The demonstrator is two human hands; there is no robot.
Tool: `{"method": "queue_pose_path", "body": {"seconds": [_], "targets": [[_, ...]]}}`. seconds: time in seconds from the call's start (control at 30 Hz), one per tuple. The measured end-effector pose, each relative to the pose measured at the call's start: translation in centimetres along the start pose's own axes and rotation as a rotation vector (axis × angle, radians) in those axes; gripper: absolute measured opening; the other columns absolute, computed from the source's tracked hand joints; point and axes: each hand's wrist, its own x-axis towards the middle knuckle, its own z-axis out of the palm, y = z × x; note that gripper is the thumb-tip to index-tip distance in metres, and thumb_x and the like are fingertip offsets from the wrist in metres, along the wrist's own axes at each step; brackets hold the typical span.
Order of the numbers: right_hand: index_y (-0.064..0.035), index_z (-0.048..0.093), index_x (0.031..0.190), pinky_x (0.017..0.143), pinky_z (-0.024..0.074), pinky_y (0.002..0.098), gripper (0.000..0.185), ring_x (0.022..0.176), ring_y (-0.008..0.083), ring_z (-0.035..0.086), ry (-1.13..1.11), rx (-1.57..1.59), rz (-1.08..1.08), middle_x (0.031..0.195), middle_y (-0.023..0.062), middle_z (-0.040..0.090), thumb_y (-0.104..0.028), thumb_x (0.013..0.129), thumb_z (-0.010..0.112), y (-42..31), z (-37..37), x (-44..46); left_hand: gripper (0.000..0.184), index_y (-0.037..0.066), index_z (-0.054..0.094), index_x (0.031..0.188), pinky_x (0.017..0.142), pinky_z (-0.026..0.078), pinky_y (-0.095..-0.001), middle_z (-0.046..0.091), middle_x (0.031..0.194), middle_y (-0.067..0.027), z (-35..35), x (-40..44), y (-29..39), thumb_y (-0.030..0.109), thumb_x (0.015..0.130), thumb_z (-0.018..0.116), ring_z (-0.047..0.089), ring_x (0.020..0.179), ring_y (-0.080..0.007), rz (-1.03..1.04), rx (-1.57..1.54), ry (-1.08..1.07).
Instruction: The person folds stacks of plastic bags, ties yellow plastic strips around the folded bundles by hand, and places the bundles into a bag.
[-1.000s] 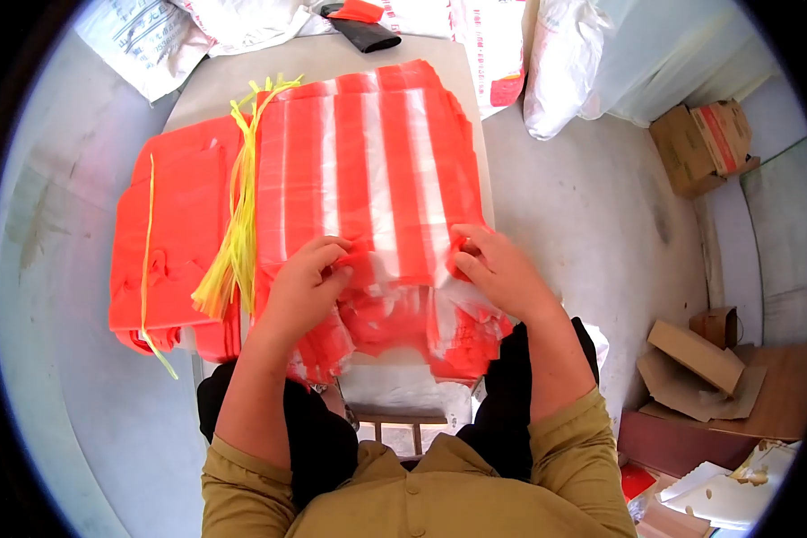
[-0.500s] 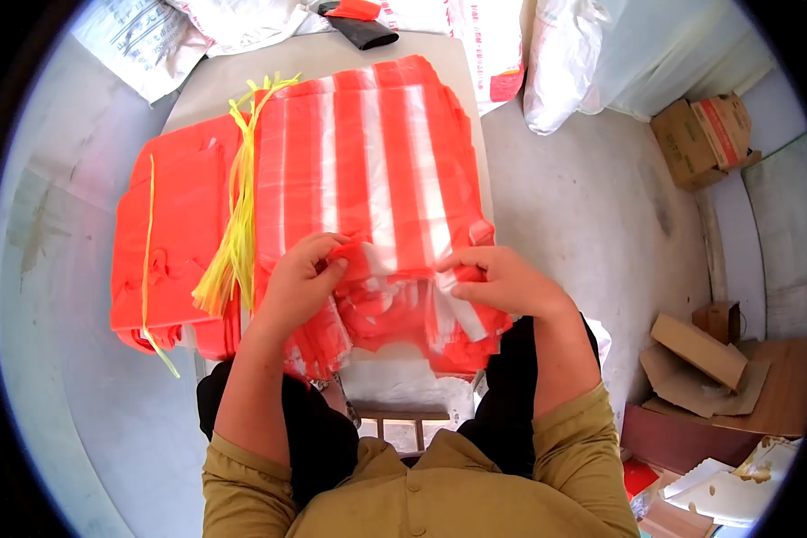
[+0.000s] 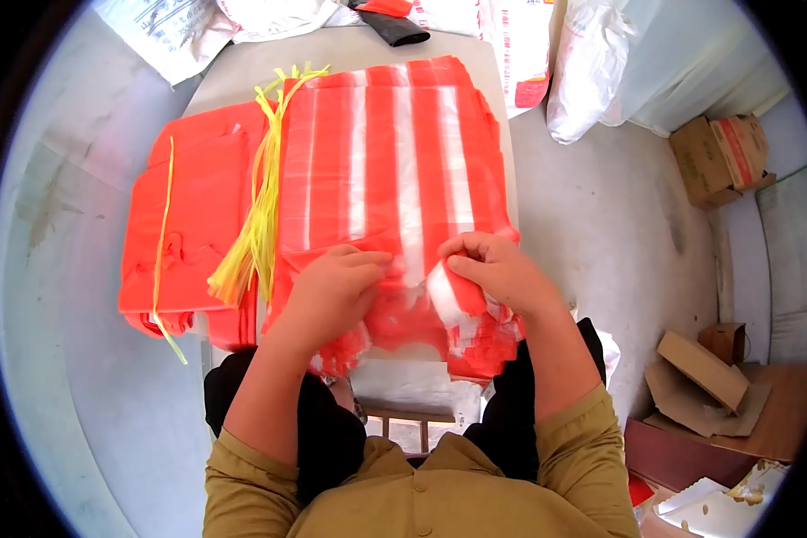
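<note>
Okay, right hand (image 3: 502, 271) grip pinched on striped bags (image 3: 402, 170); left hand (image 3: 336, 285) grip unclear; yellow ties (image 3: 264, 197) between those and red bags (image 3: 197, 193).

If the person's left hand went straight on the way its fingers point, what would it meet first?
Most likely the right hand, roughly ahead of the left hand over the stacked red-and-white striped plastic bags, though depth is hard to judge here.

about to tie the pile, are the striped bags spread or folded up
Mostly spread: the striped bags lie flat, stripes running straight, with the near end crumpled. Folds underneath cannot be told.
</note>
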Motion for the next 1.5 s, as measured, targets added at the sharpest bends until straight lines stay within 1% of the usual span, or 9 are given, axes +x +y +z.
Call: {"method": "queue_pose_path", "body": {"seconds": [0.13, 0.23, 0.63, 0.73, 0.83, 1.0, 1.1, 1.2, 1.5], "targets": [[-0.0009, 0.063, 0.139, 0.086, 0.0557, 0.0276, 0.033, 0.094, 0.0099, 0.067, -0.020, 0.035, -0.163, 0.120, 0.0047, 0.068, -0.010, 0.109, 0.052, 0.8, 1.8, 1.6, 0.024, 0.003, 0.074, 0.102, 0.097, 0.056, -0.0445, 0.073, 0.128, -0.0113, 0.0, -0.1, 0.2, -0.001, 0.078, 0.074, 0.067, 0.113, -0.0364, 0.006, 0.000, -0.004], [-0.0025, 0.055, 0.150, 0.085, 0.0589, 0.0297, 0.041, 0.091, 0.0132, 0.070, -0.134, 0.180, -0.034, 0.126, 0.0068, 0.065, -0.009, 0.111, 0.046, -0.6, 2.3, 1.2, 0.026, 0.004, 0.074, 0.102, 0.097, 0.056, -0.0439, 0.073, 0.130, -0.0111, 0.0, -0.3, 0.1, -0.002, 0.077, 0.072, 0.066, 0.113, -0.0361, 0.011, -0.023, 0.006], [-0.0028, 0.050, 0.154, 0.081, 0.0576, 0.0295, 0.043, 0.086, 0.0144, 0.070, -0.174, 0.186, -0.069, 0.124, 0.0098, 0.069, -0.016, 0.113, 0.044, -1.7, 3.1, 2.5, 0.027, 0.003, 0.070, 0.099, 0.094, 0.056, -0.0457, 0.069, 0.111, -0.0121, -0.3, -0.6, -0.1, -0.004, 0.073, 0.072, 0.065, 0.107, -0.0362, 0.068, 0.033, -0.056], [-0.0023, 0.057, 0.147, 0.082, 0.0569, 0.0315, 0.040, 0.088, 0.0159, 0.069, -0.123, 0.117, -0.092, 0.119, 0.0102, 0.071, -0.016, 0.110, 0.052, -1.4, 3.3, 3.4, 0.025, 0.003, 0.071, 0.099, 0.095, 0.056, -0.0452, 0.069, 0.114, -0.0133, -0.3, -0.9, 0.1, -0.002, 0.074, 0.073, 0.066, 0.109, -0.0361, 0.054, 0.028, -0.044], [-0.0021, 0.065, 0.136, 0.081, 0.0558, 0.0325, 0.036, 0.088, 0.0184, 0.068, 0.241, -0.363, -0.593, 0.112, 0.0105, 0.072, -0.014, 0.102, 0.062, -0.3, 4.5, 4.1, 0.025, 0.002, 0.072, 0.100, 0.097, 0.056, -0.0447, 0.069, 0.114, -0.0151, -0.3, -1.2, 0.2, -0.001, 0.076, 0.074, 0.066, 0.112, -0.0363, 0.047, 0.036, -0.028], [-0.0028, 0.069, 0.129, 0.082, 0.0554, 0.0359, 0.038, 0.091, 0.0258, 0.069, 0.282, -0.571, -0.485, 0.109, 0.0140, 0.071, -0.009, 0.091, 0.070, -0.8, 5.0, 3.7, 0.024, 0.002, 0.074, 0.102, 0.096, 0.057, -0.0435, 0.068, 0.117, -0.0172, 0.0, -1.3, 0.4, -0.001, 0.079, 0.073, 0.068, 0.110, -0.0362, -0.003, 0.023, -0.022], [-0.0037, 0.069, 0.128, 0.082, 0.0560, 0.0385, 0.039, 0.092, 0.0295, 0.070, 0.288, -0.610, -0.495, 0.108, 0.0148, 0.071, -0.009, 0.090, 0.072, -1.2, 5.6, 3.6, 0.022, 0.003, 0.076, 0.102, 0.096, 0.058, -0.0426, 0.064, 0.126, -0.0191, 0.2, -1.2, 1.1, -0.002, 0.081, 0.072, 0.069, 0.110, -0.0364, -0.202, -0.071, -0.015], [-0.0048, 0.070, 0.125, 0.081, 0.0566, 0.0405, 0.037, 0.093, 0.0317, 0.071, 0.334, -0.642, -0.547, 0.107, 0.0140, 0.071, -0.010, 0.089, 0.073, -1.1, 5.9, 3.9, 0.021, 0.004, 0.077, 0.101, 0.098, 0.058, -0.0422, 0.059, 0.133, -0.0211, 0.3, -1.3, 0.9, -0.003, 0.082, 0.071, 0.069, 0.112, -0.0372, -0.097, -0.030, 0.027], [-0.0106, 0.068, 0.125, 0.079, 0.0566, 0.0475, 0.039, 0.098, 0.0364, 0.069, 0.348, -0.684, -0.691, 0.105, 0.0124, 0.070, -0.012, 0.087, 0.075, -0.4, 6.7, 4.6, 0.029, 0.005, 0.078, 0.101, 0.104, 0.054, -0.0454, 0.057, 0.139, -0.0225, 0.4, -0.9, 1.4, -0.005, 0.076, 0.069, 0.062, 0.124, -0.0397, -0.052, 0.110, 0.083]]}}
